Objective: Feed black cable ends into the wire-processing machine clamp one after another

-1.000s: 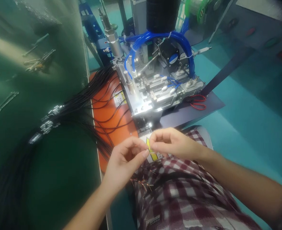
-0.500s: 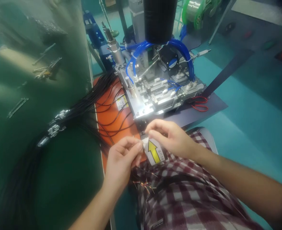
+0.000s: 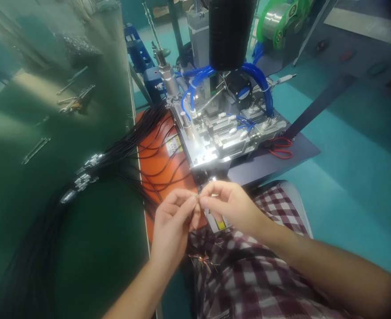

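My left hand [image 3: 175, 215] is closed in a pinch above my lap, gripping the thin wire [image 3: 198, 196]. Its fingertips meet those of my right hand [image 3: 228, 204], which pinches the same wire from the other side. Only a sliver of it shows between the fingers. Below the left hand, several cable ends with bare, coloured wires [image 3: 202, 260] fan out over the checked cloth. A white label with a yellow arrow [image 3: 220, 223] lies partly behind my right hand. Black cables [image 3: 115, 148] run across the orange plate [image 3: 169, 170] on the left.
A metal fixture [image 3: 222, 137] with blue air tubes stands just ahead of my hands. Metal connectors [image 3: 84, 179] sit on the cable bundle over the green table [image 3: 99, 248]. A green wire spool [image 3: 277, 22] is behind, and a red looped cord [image 3: 282, 148] lies at right.
My right hand has come down and left to meet the left fingertips, closing in a pinch and covering more of the arrow label. The whole view has shifted slightly.
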Available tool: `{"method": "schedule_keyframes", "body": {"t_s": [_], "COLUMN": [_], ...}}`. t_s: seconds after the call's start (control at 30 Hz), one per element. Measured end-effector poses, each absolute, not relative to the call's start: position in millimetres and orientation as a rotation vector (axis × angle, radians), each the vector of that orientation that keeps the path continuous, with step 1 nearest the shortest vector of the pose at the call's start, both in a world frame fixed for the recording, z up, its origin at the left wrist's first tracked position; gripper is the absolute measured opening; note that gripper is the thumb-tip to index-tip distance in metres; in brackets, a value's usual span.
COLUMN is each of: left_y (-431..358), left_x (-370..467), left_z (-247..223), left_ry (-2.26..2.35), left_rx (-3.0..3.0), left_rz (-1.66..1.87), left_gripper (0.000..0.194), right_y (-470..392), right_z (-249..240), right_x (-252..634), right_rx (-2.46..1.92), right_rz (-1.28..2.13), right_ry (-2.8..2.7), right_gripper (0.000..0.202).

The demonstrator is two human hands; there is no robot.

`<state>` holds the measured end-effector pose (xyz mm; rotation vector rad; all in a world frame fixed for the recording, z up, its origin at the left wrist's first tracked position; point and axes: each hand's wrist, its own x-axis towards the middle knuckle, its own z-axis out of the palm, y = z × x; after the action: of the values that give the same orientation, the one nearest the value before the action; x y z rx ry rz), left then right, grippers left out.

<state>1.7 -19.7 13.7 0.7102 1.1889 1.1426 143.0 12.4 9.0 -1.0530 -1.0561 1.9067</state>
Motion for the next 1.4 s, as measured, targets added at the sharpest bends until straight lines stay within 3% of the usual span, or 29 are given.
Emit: {"method": "schedule_keyframes", "body": {"t_s": [0.23, 0.53, 1.07, 1.4], "left_y": [-25, -18, -22, -26], "left_x": [0, 1, 2, 12], "left_z": [11, 11, 7, 8], "left_ry": [1.114, 1.156, 1.214, 1.247], "left_rx": [0.625, 0.587, 0.644, 0.808], "left_rz": [1.153, 1.015, 1.006, 1.120], "left_gripper": [0.011, 0.022, 0.018, 0.018], "right_y": [5, 3, -2, -1], "right_z": [5, -2, 2, 2], "right_x": [135, 140, 143, 147], "right_rx": [-0.968, -1.091, -1.125, -1.160], "right_rz": [2.202, 2.055, 1.974, 1.664], "right_ry": [-0.676, -0.731, -0.850, -1.150], "right_gripper": [0.012, 0.016, 0.014, 0.014]}}
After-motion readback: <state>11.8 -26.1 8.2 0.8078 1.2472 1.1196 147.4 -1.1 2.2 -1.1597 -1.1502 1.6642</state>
